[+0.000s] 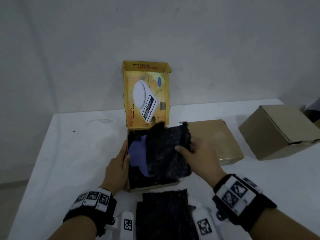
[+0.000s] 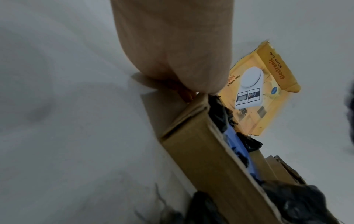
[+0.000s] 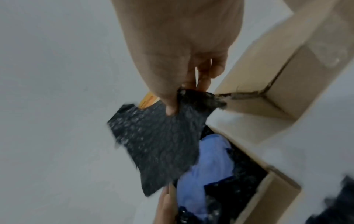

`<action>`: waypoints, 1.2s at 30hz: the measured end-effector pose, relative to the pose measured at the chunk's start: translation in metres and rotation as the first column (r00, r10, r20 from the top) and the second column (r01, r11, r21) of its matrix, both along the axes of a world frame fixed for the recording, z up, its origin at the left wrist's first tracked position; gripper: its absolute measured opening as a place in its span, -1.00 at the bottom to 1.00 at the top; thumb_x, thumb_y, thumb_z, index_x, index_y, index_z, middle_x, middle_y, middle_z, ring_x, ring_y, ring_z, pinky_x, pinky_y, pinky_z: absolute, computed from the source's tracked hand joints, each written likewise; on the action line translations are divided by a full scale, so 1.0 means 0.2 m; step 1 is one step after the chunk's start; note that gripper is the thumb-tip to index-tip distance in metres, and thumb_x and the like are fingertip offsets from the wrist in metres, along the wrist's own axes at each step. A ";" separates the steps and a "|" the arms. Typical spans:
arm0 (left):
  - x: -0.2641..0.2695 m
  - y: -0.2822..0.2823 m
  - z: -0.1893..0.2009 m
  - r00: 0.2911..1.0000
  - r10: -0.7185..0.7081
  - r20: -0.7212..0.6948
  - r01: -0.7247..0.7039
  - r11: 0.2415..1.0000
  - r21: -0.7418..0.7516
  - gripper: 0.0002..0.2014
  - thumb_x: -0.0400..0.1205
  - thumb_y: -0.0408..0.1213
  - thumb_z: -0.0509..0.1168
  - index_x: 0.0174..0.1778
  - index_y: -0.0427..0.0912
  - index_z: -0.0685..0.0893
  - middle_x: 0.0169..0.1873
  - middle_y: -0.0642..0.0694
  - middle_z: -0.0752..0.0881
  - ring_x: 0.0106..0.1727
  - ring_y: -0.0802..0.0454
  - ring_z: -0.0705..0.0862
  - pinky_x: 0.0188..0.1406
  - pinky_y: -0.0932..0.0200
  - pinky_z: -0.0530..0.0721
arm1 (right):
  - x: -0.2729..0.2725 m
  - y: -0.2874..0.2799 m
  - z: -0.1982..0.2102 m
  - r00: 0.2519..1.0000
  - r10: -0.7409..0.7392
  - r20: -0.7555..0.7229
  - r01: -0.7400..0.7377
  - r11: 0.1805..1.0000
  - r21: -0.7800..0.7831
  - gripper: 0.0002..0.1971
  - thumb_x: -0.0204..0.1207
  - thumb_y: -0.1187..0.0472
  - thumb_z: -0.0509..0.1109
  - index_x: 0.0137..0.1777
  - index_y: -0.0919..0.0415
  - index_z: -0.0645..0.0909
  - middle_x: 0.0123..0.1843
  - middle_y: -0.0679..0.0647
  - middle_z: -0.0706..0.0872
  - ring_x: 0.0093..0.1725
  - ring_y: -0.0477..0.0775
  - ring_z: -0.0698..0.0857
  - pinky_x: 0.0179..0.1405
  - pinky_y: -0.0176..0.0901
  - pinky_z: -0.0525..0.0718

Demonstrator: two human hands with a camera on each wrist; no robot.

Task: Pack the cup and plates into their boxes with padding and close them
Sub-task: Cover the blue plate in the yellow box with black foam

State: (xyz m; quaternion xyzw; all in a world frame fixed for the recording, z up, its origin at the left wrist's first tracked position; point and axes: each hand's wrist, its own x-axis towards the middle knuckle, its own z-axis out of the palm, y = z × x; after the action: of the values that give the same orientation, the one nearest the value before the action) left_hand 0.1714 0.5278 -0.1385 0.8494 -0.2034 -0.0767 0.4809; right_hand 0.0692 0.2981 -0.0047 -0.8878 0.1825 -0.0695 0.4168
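An open cardboard box (image 1: pixel 155 186) stands mid-table, its yellow kitchen-scale lid (image 1: pixel 147 94) upright at the back. Inside, a blue plate (image 1: pixel 138 153) lies on black padding. My left hand (image 1: pixel 125 154) grips the box's left wall, thumb inside the rim. My right hand (image 1: pixel 186 146) pinches a black bubble-wrap sheet (image 1: pixel 166 153) that hangs over the box's right half and hides part of the plate. The left wrist view shows the left hand (image 2: pixel 187 92) on the box wall (image 2: pixel 210 159). The right wrist view shows the right hand (image 3: pixel 178 103) holding the sheet (image 3: pixel 159 144) above the plate (image 3: pixel 206 166).
More black padding sheets (image 1: pixel 164 213) lie on the white table (image 1: pixel 69 161) in front of the box. A flat brown box (image 1: pixel 218 135) sits just right of it, and a taller closed carton (image 1: pixel 280 130) stands further right. A grey wall rises behind.
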 end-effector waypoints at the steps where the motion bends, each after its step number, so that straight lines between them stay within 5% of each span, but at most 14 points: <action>1: 0.00 0.00 0.00 1.000 -0.002 0.000 0.002 1.000 -0.008 -0.38 0.66 0.10 -0.09 0.65 0.00 0.03 0.51 0.11 0.29 0.49 0.03 0.39 0.46 0.21 0.24 | 0.05 0.00 -0.02 0.997 -0.074 -0.015 0.075 0.995 0.069 -0.69 0.48 -0.03 0.46 0.12 0.11 0.64 -0.03 0.03 0.77 -0.05 0.00 0.73 -0.05 0.02 0.73; 3: 0.00 0.00 -0.01 0.999 -0.003 0.034 0.003 1.000 0.005 -0.34 0.65 0.20 -0.14 0.65 -0.01 0.04 0.55 0.14 0.22 0.53 0.15 0.29 0.50 0.34 0.12 | 0.13 0.03 -0.09 0.986 -0.141 -0.084 0.149 0.984 0.102 -0.54 0.49 0.00 0.45 0.31 0.22 0.55 0.19 0.12 0.72 0.13 0.13 0.70 0.11 0.06 0.69; 6: 0.00 0.01 -0.01 0.996 0.010 0.090 -0.016 0.998 0.058 -0.28 0.61 0.25 -0.20 0.64 -0.08 0.09 0.57 0.09 0.22 0.55 0.17 0.25 0.47 0.55 -0.01 | 0.25 0.07 -0.17 0.967 -0.153 -0.202 0.160 0.987 0.017 -0.58 0.49 -0.01 0.45 0.21 0.24 0.52 0.17 0.17 0.71 0.16 0.23 0.68 0.10 0.11 0.68; 9: 0.00 0.00 -0.02 0.995 0.025 0.094 -0.030 0.998 0.052 -0.28 0.61 0.26 -0.19 0.64 -0.04 0.09 0.57 0.12 0.24 0.55 0.16 0.29 0.49 0.47 0.06 | 0.31 0.10 -0.17 0.932 -0.134 -0.338 0.103 0.989 -0.107 -0.48 0.46 -0.03 0.47 0.26 0.26 0.41 0.22 0.21 0.66 0.20 0.25 0.64 0.11 0.02 0.65; 11: 0.00 0.00 -0.03 0.997 0.029 0.072 -0.030 1.000 0.009 -0.30 0.60 0.29 -0.19 0.64 0.04 0.07 0.57 0.11 0.27 0.55 0.15 0.31 0.53 0.32 0.15 | 0.32 0.12 -0.15 0.943 -0.168 -0.286 0.067 0.941 -0.331 -0.26 0.39 -0.11 0.51 0.40 0.23 0.25 0.32 0.21 0.56 0.29 0.24 0.57 0.18 0.04 0.58; 14: -0.01 0.00 -0.05 0.998 0.047 0.050 -0.047 0.999 -0.012 -0.32 0.58 0.36 -0.20 0.62 0.19 0.04 0.50 0.06 0.42 0.45 0.01 0.49 0.48 0.02 0.41 | 0.31 0.17 -0.17 0.993 0.023 -0.114 -0.083 0.827 -0.556 -0.12 0.41 -0.18 0.42 0.59 0.09 0.02 0.54 0.18 0.27 0.48 0.24 0.35 0.35 0.11 0.43; 16: -0.01 0.01 -0.06 0.997 0.053 0.056 -0.054 0.998 0.014 -0.38 0.59 0.35 -0.21 0.59 0.31 0.00 0.39 -0.04 0.58 0.26 -0.06 0.64 0.27 -0.08 0.61 | 0.30 0.21 -0.24 0.952 0.234 -0.196 -0.303 0.804 -0.511 -0.06 0.50 -0.17 0.34 0.66 0.03 -0.22 0.69 0.17 -0.13 0.66 0.23 0.01 0.58 0.13 0.17; 19: -0.01 0.01 -0.06 0.996 0.056 0.063 -0.058 0.998 0.033 -0.43 0.61 0.29 -0.18 0.58 0.38 -0.03 0.30 -0.06 0.65 0.14 -0.01 0.69 0.12 -0.09 0.68 | 0.29 0.28 -0.36 0.860 0.301 -0.412 -0.481 0.748 -0.457 -0.08 0.57 -0.26 0.16 0.63 0.05 -0.41 0.62 0.23 -0.50 0.64 0.27 -0.37 0.62 0.13 -0.26; 24: -0.02 0.00 -0.06 0.997 0.055 0.054 -0.055 0.998 -0.001 -0.39 0.62 0.28 -0.16 0.61 0.24 0.01 0.38 -0.15 0.57 0.31 -0.10 0.58 0.30 0.02 0.52 | 0.35 0.29 -0.36 0.771 0.371 -0.518 -0.580 0.745 -0.329 -0.17 0.61 -0.19 0.17 0.67 0.02 -0.28 0.67 0.18 -0.38 0.66 0.24 -0.31 0.62 0.12 -0.19; 28: -0.02 0.01 -0.08 0.997 0.061 0.047 -0.062 0.998 0.014 -0.40 0.63 0.29 -0.18 0.61 0.27 0.00 0.38 -0.14 0.57 0.32 -0.13 0.58 0.30 0.01 0.53 | 0.39 0.24 -0.26 0.830 0.373 -0.414 -0.524 0.775 -0.352 -0.29 0.56 0.38 0.27 0.64 0.04 0.07 0.70 0.05 -0.27 0.68 0.15 -0.09 0.54 0.09 0.33; 32: -0.03 0.01 -0.05 0.997 0.066 0.050 -0.067 0.998 0.019 -0.41 0.63 0.24 -0.16 0.62 0.23 0.04 0.37 0.12 0.49 0.33 -0.07 0.57 0.30 0.17 0.45 | 0.36 0.21 -0.22 0.916 0.268 -0.299 -0.387 0.784 -0.485 -0.35 0.51 0.39 0.28 0.57 0.07 0.20 0.69 0.18 -0.23 0.64 0.31 0.03 0.39 0.21 0.51; 34: -0.03 0.00 -0.03 0.996 0.064 0.056 -0.066 0.997 0.029 -0.42 0.64 0.24 -0.16 0.61 0.27 0.02 0.34 0.22 0.45 0.29 -0.04 0.60 0.29 0.08 0.54 | 0.35 0.23 -0.21 0.955 0.236 -0.180 -0.295 0.692 -0.659 -0.38 0.41 0.35 0.28 0.52 0.13 0.35 0.67 0.35 0.01 0.63 0.42 0.08 0.48 0.33 0.37; 36: -0.03 0.01 -0.03 0.997 0.063 0.050 -0.065 0.997 0.038 -0.42 0.64 0.24 -0.16 0.62 0.27 0.02 0.34 0.18 0.51 0.24 -0.01 0.63 0.25 -0.05 0.62 | 0.35 0.27 -0.24 0.923 0.364 -0.123 -0.321 0.558 -0.766 -0.49 0.35 0.25 0.32 0.36 0.18 0.55 0.58 0.36 0.33 0.59 0.40 0.25 0.51 0.31 0.28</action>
State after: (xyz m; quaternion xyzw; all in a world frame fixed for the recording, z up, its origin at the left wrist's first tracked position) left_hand 0.1658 0.5292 -0.1452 0.8665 -0.1862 -0.0446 0.4611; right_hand 0.1390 0.3517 -0.0517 -0.9954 -0.0514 -0.0806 0.0053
